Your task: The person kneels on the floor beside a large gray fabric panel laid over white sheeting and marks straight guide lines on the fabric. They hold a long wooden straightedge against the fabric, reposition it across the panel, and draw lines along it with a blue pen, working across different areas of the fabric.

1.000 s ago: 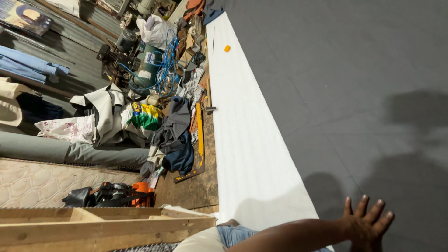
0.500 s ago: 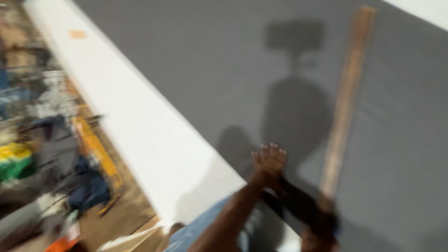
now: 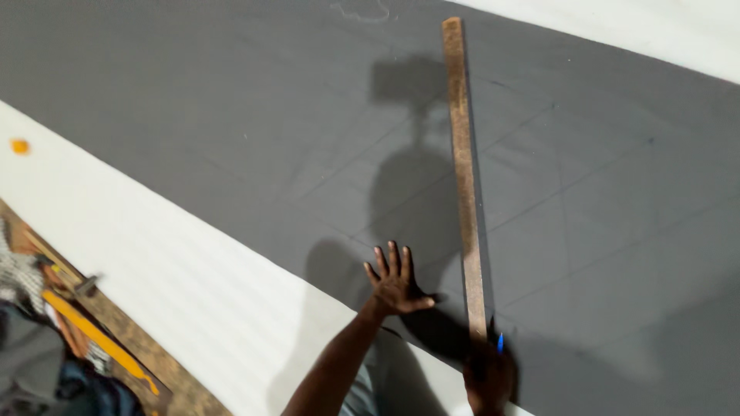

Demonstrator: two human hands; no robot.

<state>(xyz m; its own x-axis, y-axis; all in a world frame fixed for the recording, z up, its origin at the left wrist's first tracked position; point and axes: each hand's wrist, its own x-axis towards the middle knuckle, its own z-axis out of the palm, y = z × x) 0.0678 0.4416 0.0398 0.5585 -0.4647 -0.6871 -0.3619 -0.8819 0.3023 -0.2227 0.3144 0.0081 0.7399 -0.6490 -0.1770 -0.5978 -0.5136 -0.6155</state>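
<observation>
Just one wooden straightedge [image 3: 465,177] (two hands)

- Right hand [image 3: 487,377] is dark, in shadow and cut off by the bottom edge; its grip cannot be told.
- Clutter [image 3: 46,339] at the lower left is blurred and cropped.

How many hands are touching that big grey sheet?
2. The left hand lies flat with fingers spread on the grey sheet, beside the long wooden straightedge. The right hand, at the bottom edge, is at the straightedge's near end with a blue pen.
</observation>
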